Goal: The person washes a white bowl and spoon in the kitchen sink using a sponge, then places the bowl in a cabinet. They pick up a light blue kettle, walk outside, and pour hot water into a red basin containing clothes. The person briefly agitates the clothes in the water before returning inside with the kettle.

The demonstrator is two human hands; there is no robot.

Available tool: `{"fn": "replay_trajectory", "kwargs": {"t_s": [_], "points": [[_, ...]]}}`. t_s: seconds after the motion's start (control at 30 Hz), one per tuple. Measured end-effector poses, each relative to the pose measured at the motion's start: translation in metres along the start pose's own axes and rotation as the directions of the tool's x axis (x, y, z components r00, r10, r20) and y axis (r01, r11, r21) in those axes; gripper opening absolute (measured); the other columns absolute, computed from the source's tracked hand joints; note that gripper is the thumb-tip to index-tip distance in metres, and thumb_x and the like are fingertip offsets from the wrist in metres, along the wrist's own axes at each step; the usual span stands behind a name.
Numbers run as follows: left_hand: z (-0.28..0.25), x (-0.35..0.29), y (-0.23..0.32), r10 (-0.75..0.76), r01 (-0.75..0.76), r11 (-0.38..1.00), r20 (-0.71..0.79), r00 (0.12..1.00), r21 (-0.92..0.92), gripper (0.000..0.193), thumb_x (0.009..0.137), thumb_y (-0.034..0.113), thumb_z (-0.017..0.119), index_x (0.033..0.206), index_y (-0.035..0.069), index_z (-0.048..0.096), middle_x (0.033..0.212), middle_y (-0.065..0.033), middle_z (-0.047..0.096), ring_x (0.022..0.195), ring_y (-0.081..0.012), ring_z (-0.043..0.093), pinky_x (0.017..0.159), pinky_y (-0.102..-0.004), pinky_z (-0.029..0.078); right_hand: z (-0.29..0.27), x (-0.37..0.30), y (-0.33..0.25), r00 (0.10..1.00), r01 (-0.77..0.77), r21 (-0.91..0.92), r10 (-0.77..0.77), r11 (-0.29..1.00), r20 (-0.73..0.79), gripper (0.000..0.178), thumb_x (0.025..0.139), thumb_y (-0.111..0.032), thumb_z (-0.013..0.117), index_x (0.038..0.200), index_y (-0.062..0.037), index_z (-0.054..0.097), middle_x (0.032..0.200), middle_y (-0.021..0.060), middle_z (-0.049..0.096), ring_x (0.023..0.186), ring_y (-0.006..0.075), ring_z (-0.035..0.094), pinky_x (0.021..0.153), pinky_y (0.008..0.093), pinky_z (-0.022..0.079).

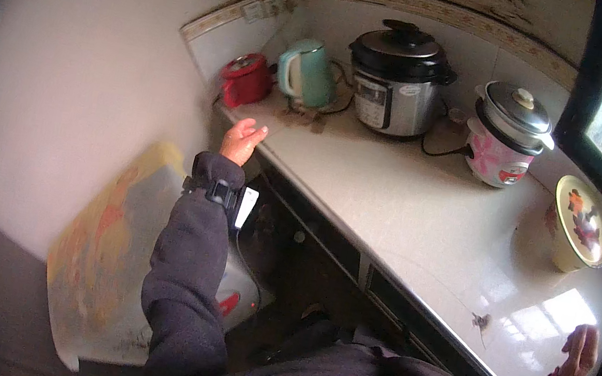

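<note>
My left hand [241, 143] reaches out at the counter's left front corner, its thumb apart from the fingers and nothing in it. Nearest to it are a red pot-like container [245, 82] and a mint-green electric kettle [311, 75] with a pale handle. Over the right end of the white counter [395, 204], my right hand [579, 355] is raised with loosely bent fingers and holds nothing I can see. Beyond it a cream enamel basin [583, 226] with a flower pattern leans on its side against the wall.
A silver and black electric pressure cooker [398, 84] and a pink-flowered rice cooker [504, 139] with a steamer on top stand along the back wall. A power cord [440, 153] lies between them. A large stained pale panel [123, 237] stands at the left, below counter height.
</note>
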State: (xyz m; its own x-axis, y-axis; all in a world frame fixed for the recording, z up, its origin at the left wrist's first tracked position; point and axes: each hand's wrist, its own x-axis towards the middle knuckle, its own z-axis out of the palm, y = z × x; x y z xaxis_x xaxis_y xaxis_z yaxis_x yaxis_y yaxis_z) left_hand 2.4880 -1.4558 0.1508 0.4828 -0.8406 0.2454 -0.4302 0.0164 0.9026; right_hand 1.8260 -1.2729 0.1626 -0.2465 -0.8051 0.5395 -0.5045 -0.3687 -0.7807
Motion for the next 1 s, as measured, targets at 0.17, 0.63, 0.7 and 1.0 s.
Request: {"fn": "replay_trajectory", "kwargs": {"t_s": [0.17, 0.63, 0.7, 1.0], "points": [[0.032, 0.151, -0.03, -0.087, 0.083, 0.981, 0.016, 0.996, 0.173, 0.095, 0.062, 0.05, 0.067, 0.125, -0.007, 0.025, 0.123, -0.022, 0.038, 0.113, -0.0298, 0.039, 0.093, -0.0351, 0.031, 0.038, -0.04, -0.009, 0.956, -0.221, -0.097, 0.195, 0.971, -0.219, 0.015, 0.087, -0.017, 0.046, 0.079, -0.0049, 0.051, 0.057, -0.0023, 0.043, 0.045, 0.0017, 0.035, 0.039, 0.0153, 0.027], [0.082, 0.307, -0.049, 0.029, 0.175, 0.897, 0.448, 0.893, -0.407, 0.024, 0.064, 0.023, 0.07, 0.061, 0.005, 0.054, 0.051, -0.0033, 0.047, 0.043, -0.0143, 0.043, 0.044, -0.027, 0.033, 0.196, -0.054, -0.12, 0.817, -0.533, -0.181, 0.447, 0.827, -0.363, 0.015, 0.086, -0.018, 0.049, 0.076, -0.0068, 0.048, 0.057, -0.0034, 0.042, 0.045, 0.0025, 0.035, 0.04, 0.0161, 0.028], [0.089, 0.305, -0.052, 0.024, 0.128, 0.922, 0.385, 0.923, -0.365, 0.02, 0.062, 0.016, 0.069, 0.059, 0.003, 0.054, 0.047, -0.0037, 0.045, 0.039, -0.0144, 0.042, 0.041, -0.0272, 0.03, 0.201, -0.064, -0.13, 0.789, -0.568, -0.132, 0.492, 0.812, -0.368, 0.014, 0.086, -0.019, 0.049, 0.077, -0.0073, 0.048, 0.057, -0.0039, 0.042, 0.045, 0.0022, 0.035, 0.04, 0.0158, 0.028], [0.078, 0.3, -0.042, -0.022, 0.11, 0.884, 0.194, 0.981, -0.454, 0.016, 0.063, 0.008, 0.061, 0.053, 0.002, 0.051, 0.046, -0.0045, 0.043, 0.038, -0.015, 0.041, 0.038, -0.0281, 0.031, 0.194, -0.104, -0.139, 0.694, -0.651, -0.074, 0.552, 0.756, -0.462, 0.015, 0.086, -0.02, 0.049, 0.078, -0.0073, 0.049, 0.057, -0.0047, 0.041, 0.045, 0.0017, 0.035, 0.04, 0.0153, 0.029]]}}
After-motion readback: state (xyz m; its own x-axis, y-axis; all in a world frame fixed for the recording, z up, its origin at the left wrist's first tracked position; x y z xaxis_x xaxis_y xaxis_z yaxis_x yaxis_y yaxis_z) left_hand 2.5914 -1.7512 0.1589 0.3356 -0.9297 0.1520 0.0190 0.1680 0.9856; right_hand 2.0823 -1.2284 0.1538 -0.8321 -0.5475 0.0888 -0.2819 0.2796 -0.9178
